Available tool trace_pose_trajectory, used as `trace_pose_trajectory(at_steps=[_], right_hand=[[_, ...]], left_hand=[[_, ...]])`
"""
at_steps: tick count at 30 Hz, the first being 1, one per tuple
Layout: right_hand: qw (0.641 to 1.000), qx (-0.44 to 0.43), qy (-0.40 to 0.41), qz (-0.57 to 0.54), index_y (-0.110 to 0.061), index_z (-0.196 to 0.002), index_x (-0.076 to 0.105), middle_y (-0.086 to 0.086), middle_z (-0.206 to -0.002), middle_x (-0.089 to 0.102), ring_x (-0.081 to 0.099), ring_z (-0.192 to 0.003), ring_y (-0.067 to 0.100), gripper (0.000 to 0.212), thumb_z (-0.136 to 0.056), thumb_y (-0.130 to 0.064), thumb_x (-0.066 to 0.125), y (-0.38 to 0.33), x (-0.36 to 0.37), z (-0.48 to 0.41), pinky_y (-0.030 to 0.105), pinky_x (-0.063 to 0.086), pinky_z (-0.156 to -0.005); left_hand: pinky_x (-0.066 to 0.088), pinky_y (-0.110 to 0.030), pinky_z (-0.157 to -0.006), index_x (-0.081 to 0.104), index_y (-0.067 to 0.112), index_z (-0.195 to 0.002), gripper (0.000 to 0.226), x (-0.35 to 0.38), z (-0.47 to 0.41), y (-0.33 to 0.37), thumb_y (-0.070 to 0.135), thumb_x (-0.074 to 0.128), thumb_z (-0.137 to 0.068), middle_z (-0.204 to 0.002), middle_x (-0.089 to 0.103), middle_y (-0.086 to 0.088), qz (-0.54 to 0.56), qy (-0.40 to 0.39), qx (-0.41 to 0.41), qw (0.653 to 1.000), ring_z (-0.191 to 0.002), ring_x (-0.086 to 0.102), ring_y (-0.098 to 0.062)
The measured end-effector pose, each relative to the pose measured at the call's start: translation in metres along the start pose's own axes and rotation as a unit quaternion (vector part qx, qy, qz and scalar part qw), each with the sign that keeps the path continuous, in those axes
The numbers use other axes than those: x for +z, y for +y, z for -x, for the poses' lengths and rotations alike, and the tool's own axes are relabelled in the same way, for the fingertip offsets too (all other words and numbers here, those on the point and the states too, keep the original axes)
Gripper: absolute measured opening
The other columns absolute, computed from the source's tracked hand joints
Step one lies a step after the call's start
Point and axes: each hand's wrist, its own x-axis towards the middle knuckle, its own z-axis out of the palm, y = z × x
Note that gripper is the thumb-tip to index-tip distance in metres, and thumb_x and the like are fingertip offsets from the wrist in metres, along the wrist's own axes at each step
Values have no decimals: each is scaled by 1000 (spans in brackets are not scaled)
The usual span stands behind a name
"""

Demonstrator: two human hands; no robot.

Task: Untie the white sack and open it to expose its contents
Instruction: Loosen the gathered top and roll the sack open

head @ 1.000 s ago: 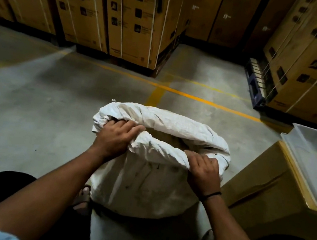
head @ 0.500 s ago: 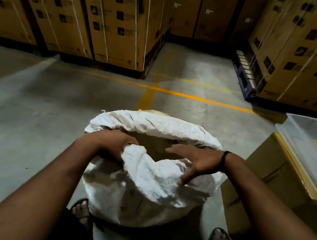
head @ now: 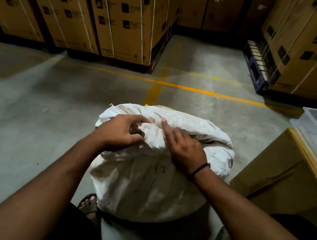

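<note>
The fingers [head: 137,119] of the left hand [head: 118,134] are curled and pinch the bunched cloth at the mouth of the white sack [head: 144,183]. The right hand [head: 187,150] lies on the same fold with one finger straight; its other fingers are hidden, so I cannot tell if they grip. The sack stands on the floor [head: 31,111] between the feet, beside a cardboard box [head: 280,179]. No tie shows, so the untying seems done, but cloth covers the opening and the contents are not exposed yet
</note>
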Motion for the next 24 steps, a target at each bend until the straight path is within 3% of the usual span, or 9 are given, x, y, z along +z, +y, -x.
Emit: trace_pose_trajectory(at_steps=[3, 6, 7, 10, 15, 17, 20, 22, 24], right_hand=[[1000, -7, 17, 0, -15, -155, 28, 6, -93, 62, 58, -67, 28, 58, -98, -15, 42, 5, -11, -2, 37, 46, -44], [1000, -2, 23, -20, -15, -151, 37, 6, -94, 66, 60, -68, 28, 52, -100, -17, 26, -2, -21, 0, 36, 46, -44], [999, 2, 18, -32, -15, -150, 39, 6, -95, 66, 61, -67, 28, 54, -98, -15, 26, -2, -24, 0, 36, 47, -44], [997, 26, -4, -74, -17, -151, 37, 6, -104, 69, 66, -70, 29, 66, -86, -13, 46, 5, -34, 5, 36, 49, -44], [994, 13, -3, -111, -13, -146, 44, 8, -102, 65, 62, -70, 31, 66, -80, -8, 47, -9, -48, 16, 38, 49, -47], [994, 20, -19, -104, -11, -146, 44, 9, -104, 64, 60, -70, 31, 62, -84, -7, 44, -16, -48, 18, 38, 49, -48], [993, 34, -65, -93, -14, -148, 41, 9, -113, 63, 61, -71, 32, 64, -85, -9, 39, -11, -41, 21, 39, 50, -49], [992, 40, -91, -82, -17, -150, 36, 9, -114, 62, 61, -71, 33, 67, -84, -10, 40, -5, -37, 23, 40, 50, -50], [991, 43, -103, -76, -18, -149, 38, 8, -112, 62, 60, -71, 33, 68, -82, -10, 39, -5, -37, 23, 40, 50, -50]], left_hand=[[49, -32, -102, 46, 42, -144, 83, 2, 5, 5, 64, 78, -70, -133, 63, 12, -85, -46, 35, 995, -121, 59, -8], [39, -39, -112, 11, 33, -160, 133, 26, 11, -7, 56, 89, -54, -150, 44, -4, -264, -66, 23, 962, -136, 43, -27], [40, -40, -110, 11, 29, -161, 131, 37, 14, -12, 48, 87, -56, -145, 46, -7, -287, -29, 29, 957, -132, 46, -30], [44, -41, -95, 37, 19, -156, 85, 56, 16, -24, 27, 62, -74, -120, 60, -7, -334, 146, 98, 926, -109, 57, -33], [46, -42, -88, 72, 22, -116, 25, 40, 10, -24, 22, 55, -98, -102, 71, 0, -343, 361, 188, 847, -98, 65, -31], [41, -45, -98, 72, 30, -108, 16, 35, 9, -12, 28, 68, -92, -114, 69, 4, -312, 360, 116, 872, -114, 58, -31], [15, -52, -118, 55, 46, -130, 64, 29, 16, -3, 36, 76, -71, -157, 29, 1, -199, 110, -60, 972, -146, 18, -31], [6, -54, -120, 42, 53, -142, 87, 17, 20, -1, 38, 69, -60, -164, 9, 4, -93, 7, -85, 992, -150, 4, -27], [16, -52, -117, 46, 51, -142, 86, 1, 22, 4, 41, 64, -58, -161, 19, 2, 38, 75, -91, 992, -146, 20, -27]])
